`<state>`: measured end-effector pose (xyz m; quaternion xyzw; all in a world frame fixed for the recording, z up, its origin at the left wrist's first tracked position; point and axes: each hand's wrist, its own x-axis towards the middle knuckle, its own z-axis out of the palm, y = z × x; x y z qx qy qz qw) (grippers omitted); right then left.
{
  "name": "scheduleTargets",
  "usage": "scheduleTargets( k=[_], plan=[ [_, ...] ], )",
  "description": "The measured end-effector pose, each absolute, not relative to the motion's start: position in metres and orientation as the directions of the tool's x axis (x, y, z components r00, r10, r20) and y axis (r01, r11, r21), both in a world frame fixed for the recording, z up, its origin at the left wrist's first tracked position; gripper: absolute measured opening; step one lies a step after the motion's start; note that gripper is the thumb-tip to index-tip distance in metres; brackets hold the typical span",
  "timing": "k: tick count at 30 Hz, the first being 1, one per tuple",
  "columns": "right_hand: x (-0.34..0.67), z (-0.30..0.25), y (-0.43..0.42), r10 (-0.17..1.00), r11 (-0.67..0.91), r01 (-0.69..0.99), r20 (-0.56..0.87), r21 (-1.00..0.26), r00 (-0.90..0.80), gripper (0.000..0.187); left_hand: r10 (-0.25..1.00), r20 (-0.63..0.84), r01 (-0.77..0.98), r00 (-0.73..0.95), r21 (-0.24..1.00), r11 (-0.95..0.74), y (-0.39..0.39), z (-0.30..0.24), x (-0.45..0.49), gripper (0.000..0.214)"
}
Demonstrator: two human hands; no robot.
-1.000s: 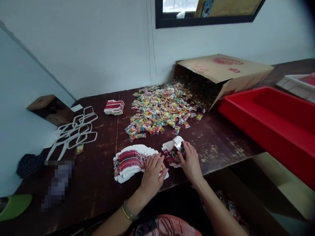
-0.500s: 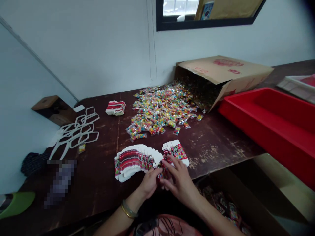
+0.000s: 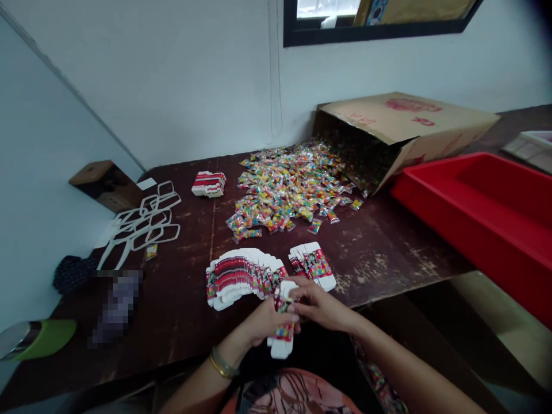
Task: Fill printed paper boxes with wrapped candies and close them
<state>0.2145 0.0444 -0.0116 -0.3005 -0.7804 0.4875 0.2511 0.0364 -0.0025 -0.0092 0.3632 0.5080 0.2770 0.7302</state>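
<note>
Near the table's front edge, my left hand [image 3: 264, 319] is closed around a small printed candy box [image 3: 284, 332], its white end flaps sticking out at top and bottom. The fingers of my right hand [image 3: 311, 300] pinch the same box near its upper flap. Just beyond my hands a fanned row of flat printed boxes [image 3: 241, 273] lies on the table. To its right is a smaller stack of flat boxes [image 3: 314, 265]. Farther back spreads a heap of small clear candy packets [image 3: 287, 181] with colourful sweets inside.
A cardboard carton [image 3: 409, 118] lies on its side behind the heap. At the right sits a red tray [image 3: 470, 207]. White paper frames [image 3: 146, 221], a wooden box [image 3: 107, 184] and a green-edged item [image 3: 54, 339] are at the left. Another box stack [image 3: 209, 184] stands farther back.
My hands have drawn back slightly from the fanned boxes. The box between them now shows clearly, upright with its flaps out. The view has shifted a little leftward.
</note>
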Motion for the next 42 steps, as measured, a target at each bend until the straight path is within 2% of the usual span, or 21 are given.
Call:
scheduleTargets(
  k=[2, 4, 6, 7, 8, 9, 10, 12, 13, 14, 15, 17, 21, 24, 27, 30, 32, 36, 42],
  plan=[
    [0.217, -0.016, 0.059, 0.805, 0.39, 0.299, 0.165, -0.871, -0.57, 0.019, 0.841, -0.472, 0.091, 0.264, 0.88, 0.465, 0.015, -0.002, 0.028, 0.046],
    [0.22, -0.015, 0.072, 0.856, 0.425, 0.415, 0.208, -0.805, -0.474, 0.016, 0.961, -0.255, 0.341, 0.108, 0.918, 0.205, 0.031, 0.007, 0.021, 0.053],
    [0.223, -0.008, 0.076, 0.848, 0.466, 0.465, 0.229, -0.753, -0.479, 0.016, 0.999, 0.04, 0.566, -0.015, 0.824, -0.024, 0.041, 0.018, 0.017, 0.061],
    [0.224, -0.002, 0.075, 0.824, 0.5, 0.452, 0.244, -0.739, -0.511, 0.015, 0.991, 0.132, 0.62, -0.022, 0.779, -0.09, 0.042, 0.023, 0.016, 0.065],
    [0.225, 0.006, 0.072, 0.791, 0.536, 0.42, 0.262, -0.732, -0.553, 0.015, 0.99, 0.141, 0.627, 0.022, 0.769, -0.123, 0.041, 0.028, 0.016, 0.066],
    [0.225, 0.014, 0.068, 0.753, 0.568, 0.379, 0.275, -0.731, -0.598, 0.015, 0.991, 0.063, 0.585, 0.121, 0.802, -0.122, 0.038, 0.031, 0.017, 0.064],
    [0.226, 0.022, 0.063, 0.715, 0.587, 0.336, 0.276, -0.737, -0.642, 0.015, 0.959, -0.075, 0.495, 0.274, 0.866, -0.074, 0.033, 0.033, 0.018, 0.061],
    [0.228, 0.034, 0.052, 0.649, 0.581, 0.266, 0.24, -0.769, -0.722, 0.015, 0.756, -0.305, 0.273, 0.579, 0.946, 0.173, 0.022, 0.03, 0.023, 0.054],
    [0.229, 0.037, 0.047, 0.627, 0.557, 0.242, 0.211, -0.794, -0.75, 0.015, 0.669, -0.352, 0.189, 0.655, 0.933, 0.306, 0.017, 0.026, 0.025, 0.051],
    [0.23, 0.037, 0.043, 0.618, 0.522, 0.223, 0.185, -0.823, -0.764, 0.015, 0.641, -0.375, 0.125, 0.67, 0.908, 0.4, 0.011, 0.019, 0.028, 0.05],
    [0.231, 0.035, 0.038, 0.622, 0.476, 0.208, 0.16, -0.855, -0.766, 0.014, 0.676, -0.385, 0.078, 0.629, 0.896, 0.437, 0.007, 0.011, 0.031, 0.049],
    [0.231, 0.023, 0.03, 0.662, 0.35, 0.176, 0.11, -0.92, -0.741, 0.015, 0.81, -0.371, 0.061, 0.454, 0.92, 0.387, -0.002, -0.005, 0.037, 0.048],
    [0.221, -0.009, 0.01, 0.845, 0.059, 0.023, 0.037, -0.998, -0.533, 0.016, 0.943, -0.283, 0.178, 0.174, 0.951, 0.252, -0.014, -0.022, 0.043, 0.045],
    [0.213, -0.027, -0.003, 0.922, -0.179, -0.204, -0.092, -0.963, -0.377, 0.027, 0.949, -0.264, 0.226, 0.173, 0.948, 0.222, -0.023, -0.018, 0.042, 0.047],
    [0.214, -0.038, -0.009, 0.813, -0.522, -0.41, -0.291, -0.748, -0.503, 0.032, 0.905, -0.297, 0.282, 0.304, 0.936, 0.212, -0.034, -0.014, 0.038, 0.047],
    [0.222, -0.043, -0.01, 0.61, -0.752, -0.393, -0.331, -0.529, -0.72, 0.032, 0.894, -0.303, 0.319, 0.329, 0.927, 0.196, -0.047, -0.019, 0.034, 0.048],
    [0.227, -0.045, -0.01, 0.546, -0.79, -0.359, -0.303, -0.497, -0.781, 0.03, 0.891, -0.3, 0.279, 0.341, 0.937, 0.208, -0.055, -0.024, 0.033, 0.049],
    [0.229, -0.047, -0.012, 0.58, -0.758, -0.351, -0.323, -0.549, -0.748, 0.031, 0.892, -0.304, 0.169, 0.335, 0.95, 0.261, -0.059, -0.024, 0.033, 0.054],
    [0.225, -0.045, -0.008, 0.528, -0.793, -0.286, -0.373, -0.537, -0.763, 0.028, 0.883, -0.3, 0.298, 0.36, 0.934, 0.196, -0.055, -0.015, 0.032, 0.05]
  ],
)
